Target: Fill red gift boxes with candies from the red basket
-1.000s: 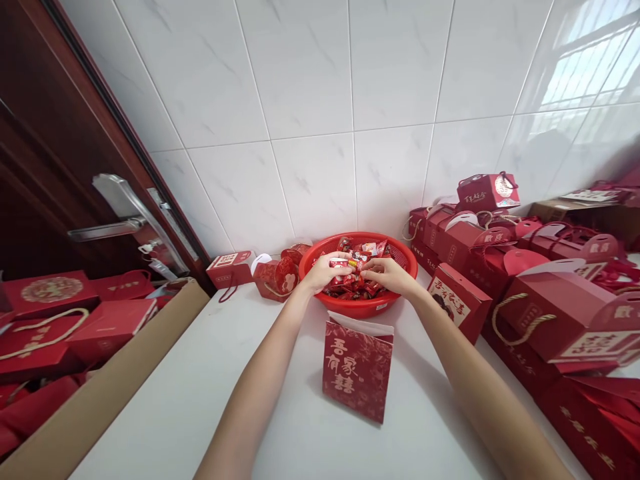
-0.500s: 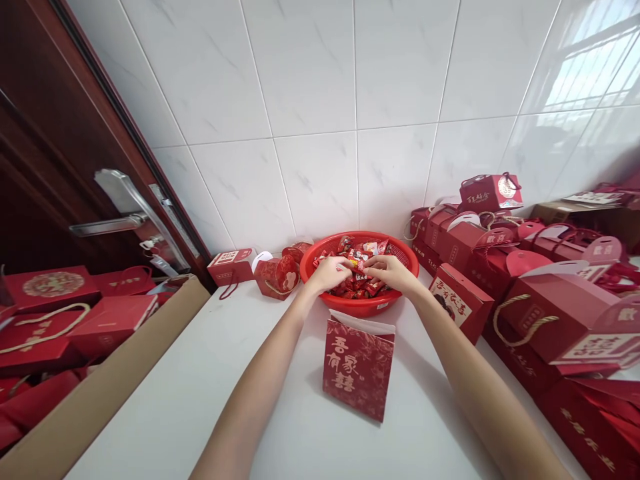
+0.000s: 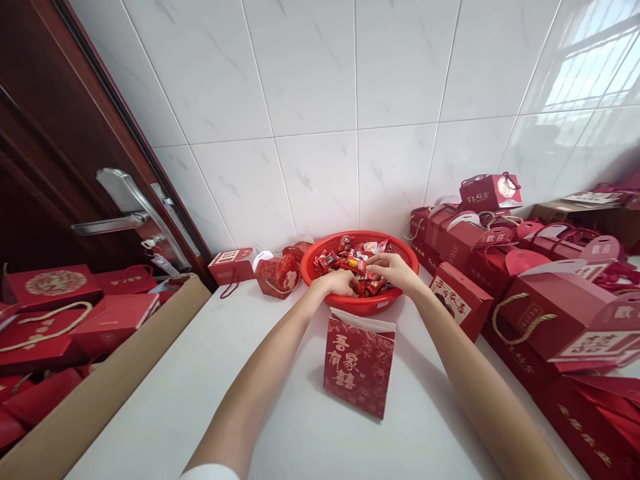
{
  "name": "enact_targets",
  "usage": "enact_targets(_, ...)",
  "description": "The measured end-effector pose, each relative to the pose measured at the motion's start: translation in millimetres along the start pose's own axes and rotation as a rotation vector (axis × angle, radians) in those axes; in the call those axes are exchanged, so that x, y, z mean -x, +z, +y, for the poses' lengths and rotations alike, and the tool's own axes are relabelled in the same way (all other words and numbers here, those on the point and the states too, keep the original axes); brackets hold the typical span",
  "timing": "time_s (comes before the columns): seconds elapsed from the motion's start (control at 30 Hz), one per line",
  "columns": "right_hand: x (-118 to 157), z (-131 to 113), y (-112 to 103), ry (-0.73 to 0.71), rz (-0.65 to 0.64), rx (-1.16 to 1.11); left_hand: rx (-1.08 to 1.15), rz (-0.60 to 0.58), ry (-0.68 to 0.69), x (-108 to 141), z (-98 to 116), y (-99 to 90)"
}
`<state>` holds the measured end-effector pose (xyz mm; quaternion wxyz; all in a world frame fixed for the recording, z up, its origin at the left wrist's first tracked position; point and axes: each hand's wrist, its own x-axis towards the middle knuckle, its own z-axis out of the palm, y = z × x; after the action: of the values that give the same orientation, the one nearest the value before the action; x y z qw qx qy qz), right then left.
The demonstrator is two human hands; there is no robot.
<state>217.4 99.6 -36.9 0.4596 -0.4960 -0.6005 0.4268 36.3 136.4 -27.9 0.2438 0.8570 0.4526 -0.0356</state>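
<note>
A round red basket (image 3: 360,306) against the tiled wall holds many small red-wrapped candies (image 3: 345,260). My left hand (image 3: 342,283) is down among the candies at the basket's near side, fingers curled, their tips hidden. On the right side of the basket my right hand (image 3: 393,269) has its thumb and fingers pressed together over the candies; what they grip is too small to make out. A dark red paper box (image 3: 359,367) with gold lettering stands upright on the white table in front of the basket, between my forearms, its top flap raised.
Many red gift boxes (image 3: 560,307) are piled along the right. Small red boxes (image 3: 233,265) stand left of the basket. A cardboard carton (image 3: 110,373) of red boxes sits at the left, before a dark door (image 3: 55,133).
My left hand has moved down and slightly right, toward the near side of the basket, uncovering candies in the middle. My right hand has barely moved.
</note>
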Motion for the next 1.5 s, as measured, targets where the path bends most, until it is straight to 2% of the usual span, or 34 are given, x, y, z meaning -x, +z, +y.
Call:
enact_targets(0.07, -1, 2, -1, -0.014, 0.025, 0.001, 0.158, 0.035, 0.096, 1, -3, 0.4)
enact_targets(0.17, -4, 4, -3, -0.026, 0.057, 0.008, 0.529, 0.144, 0.251, 1, -7, 1.5)
enact_targets(0.27, -4, 4, -2, -0.032, 0.071, 0.020, 0.760, 0.283, 0.264, 3, -8, 1.9)
enact_targets(0.37, -2, 1, -1, -0.021, 0.035, 0.027, 0.858, 0.397, 0.219, 8, -7, 0.5)
enact_targets(0.47, -1, -2, -1, -0.013, -0.043, 0.014, 0.892, 0.440, 0.235, 13, -4, -1.2)
enact_targets(0.57, -2, -1, 0, -0.002, -0.067, -0.027, 0.912, 0.434, 0.266, 14, -3, -1.2)
enact_targets(0.77, -6, 0, 3, 0.036, 0.019, -0.167, 1.041, 0.416, 0.304, 6, -9, 1.9)
enact_targets(0.97, -6, -2, 3, 0.036, 0.096, -0.254, 1.088, 0.442, 0.258, 0, -14, 5.2)
enact_targets(1.13, -6, 0, 1, 0.050, 0.093, -0.326, 1.015, 0.463, 0.243, 2, -11, 5.6)
enact_targets(1.27, -6, 0, 2, 0.032, 0.079, -0.343, 0.955, 0.446, 0.294, 6, -7, 4.1)
enact_targets(1.5, -4, -3, 3, 0.000, -0.013, -0.273, 0.858, 0.478, 0.299, 4, -10, 5.1)
